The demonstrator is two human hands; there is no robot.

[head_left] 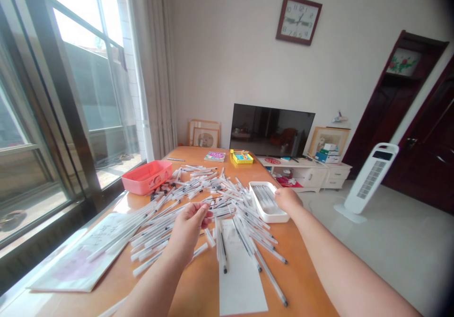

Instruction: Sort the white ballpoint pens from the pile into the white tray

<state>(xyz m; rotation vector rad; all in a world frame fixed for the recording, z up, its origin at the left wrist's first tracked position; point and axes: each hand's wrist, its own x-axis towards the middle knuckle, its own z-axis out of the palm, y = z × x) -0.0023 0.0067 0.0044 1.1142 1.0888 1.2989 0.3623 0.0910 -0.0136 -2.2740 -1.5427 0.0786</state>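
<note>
Over the middle of the table, my left hand (193,220) is closed in a pinch, thumb against the fingers; what it holds, if anything, is too small to tell. Loose clear-barrelled pens (156,232) and pen parts are spread around and beneath it. My right hand (289,199) is closed at the right rim of a white tray (276,218), its fingertips reaching just inside. Several pens (264,196) lie lengthwise in this tray. Whether the right fingers grip the rim or a pen is hidden. A white paper strip (239,279) lies between my arms, with pens across its upper part.
A red plastic box (147,177) stands at the table's left edge. A booklet (81,255) lies front left, partly under pens. Farther back are a purple book (214,156) and a yellow box (241,157). A white tower fan (371,180) stands on the floor at right.
</note>
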